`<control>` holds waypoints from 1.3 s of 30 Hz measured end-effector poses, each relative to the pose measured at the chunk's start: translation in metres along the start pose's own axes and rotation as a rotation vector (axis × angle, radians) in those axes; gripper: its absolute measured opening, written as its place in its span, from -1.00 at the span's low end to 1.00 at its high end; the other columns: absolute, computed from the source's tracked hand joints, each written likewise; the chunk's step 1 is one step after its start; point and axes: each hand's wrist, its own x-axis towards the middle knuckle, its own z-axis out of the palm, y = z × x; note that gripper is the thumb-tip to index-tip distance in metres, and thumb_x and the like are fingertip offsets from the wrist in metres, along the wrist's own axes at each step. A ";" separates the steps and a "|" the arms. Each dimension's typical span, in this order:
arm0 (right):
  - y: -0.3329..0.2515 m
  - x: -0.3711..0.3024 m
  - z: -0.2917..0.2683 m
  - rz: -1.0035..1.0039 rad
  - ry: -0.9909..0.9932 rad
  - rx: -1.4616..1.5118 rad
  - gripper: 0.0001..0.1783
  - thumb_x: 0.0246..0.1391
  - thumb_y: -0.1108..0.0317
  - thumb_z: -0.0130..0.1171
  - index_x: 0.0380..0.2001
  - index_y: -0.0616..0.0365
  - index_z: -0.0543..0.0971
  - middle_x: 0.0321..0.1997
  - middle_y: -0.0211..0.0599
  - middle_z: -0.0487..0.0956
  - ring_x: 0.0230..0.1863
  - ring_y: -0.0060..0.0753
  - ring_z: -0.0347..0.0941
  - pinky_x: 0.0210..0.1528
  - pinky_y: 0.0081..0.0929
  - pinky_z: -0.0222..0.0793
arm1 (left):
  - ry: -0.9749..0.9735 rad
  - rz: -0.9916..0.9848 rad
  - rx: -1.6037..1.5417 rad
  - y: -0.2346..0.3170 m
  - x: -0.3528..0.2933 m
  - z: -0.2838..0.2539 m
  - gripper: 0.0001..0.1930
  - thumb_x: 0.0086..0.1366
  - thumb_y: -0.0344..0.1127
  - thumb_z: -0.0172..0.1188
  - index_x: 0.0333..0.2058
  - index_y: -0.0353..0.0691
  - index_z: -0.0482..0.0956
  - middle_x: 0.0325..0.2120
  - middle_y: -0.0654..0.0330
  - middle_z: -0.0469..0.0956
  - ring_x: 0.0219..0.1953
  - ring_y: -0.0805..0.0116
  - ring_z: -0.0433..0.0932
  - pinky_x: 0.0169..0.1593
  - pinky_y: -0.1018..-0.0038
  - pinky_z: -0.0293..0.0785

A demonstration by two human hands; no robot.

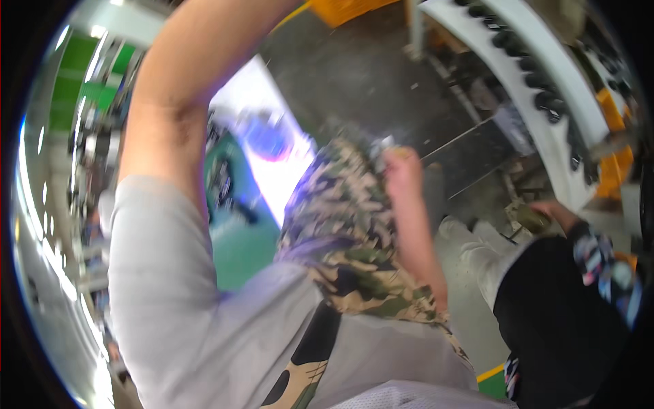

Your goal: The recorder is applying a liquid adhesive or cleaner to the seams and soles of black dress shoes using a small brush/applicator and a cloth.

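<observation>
My left arm bends up along the left side in a grey short sleeve, and its hand lies beyond the top edge. Low in front of me, next to my camouflage apron (pixel 347 204), my right hand (pixel 403 167) is closed. A small pale, shiny thing (pixel 386 143) shows at its fingers, too blurred to name. To the left of the apron is a green work surface (pixel 245 255) with dark parts (pixel 221 180) on it. Beside them, a brightly lit white panel (pixel 262 88) carries a blurred blue-violet patch.
On the right, a person in black (pixel 558 307) holds a brownish object (pixel 528 217) in one hand. Beyond, a curved white conveyor (pixel 572 68) carries several round black parts. Orange bins (pixel 347 10) stand at the top and far right. Dark floor (pixel 340 75) lies between.
</observation>
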 end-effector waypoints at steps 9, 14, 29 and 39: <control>-0.003 0.016 0.017 0.183 -0.074 -0.066 -0.96 0.13 0.48 0.22 -0.36 0.10 0.55 -0.42 -0.34 0.59 -0.44 -0.43 0.50 -0.37 -0.37 0.39 | -0.658 -1.459 0.629 0.008 -0.632 -0.220 -0.46 0.07 0.16 0.30 -0.22 -0.25 0.66 -0.32 -0.07 0.64 -0.23 0.04 0.64 -0.10 0.23 0.53; 0.019 0.009 0.053 0.200 -0.061 -0.208 -0.95 0.13 0.46 0.21 -0.38 0.09 0.54 -0.41 -0.34 0.60 -0.43 -0.42 0.52 -0.37 -0.37 0.40 | -0.390 -2.296 0.427 0.108 -0.791 -0.212 -0.27 -0.09 0.31 0.36 -0.23 -0.32 0.65 -0.37 -0.02 0.67 -0.30 0.09 0.67 -0.26 0.21 0.58; 0.101 -0.005 0.178 0.184 -0.379 -0.691 -0.84 0.05 0.48 0.31 -0.33 0.16 0.50 -0.42 -0.39 0.55 -0.44 -0.56 0.42 -0.35 -0.52 0.35 | 0.908 -1.881 -1.035 0.082 -0.820 -0.214 -0.43 0.01 -0.34 0.41 0.02 -0.31 0.46 -0.12 0.04 0.60 -0.04 0.13 0.61 0.16 0.15 0.46; 0.151 -0.044 0.266 -0.005 -0.671 -0.843 -0.78 -0.08 0.66 0.31 -0.47 0.20 0.46 -0.44 -0.46 0.49 -0.41 -0.58 0.45 -0.26 -0.54 0.47 | 0.451 -1.074 -0.057 0.099 -0.639 -0.195 -0.38 -0.07 -0.42 0.48 0.02 -0.36 0.48 -0.08 0.10 0.60 0.01 0.24 0.59 0.09 0.33 0.52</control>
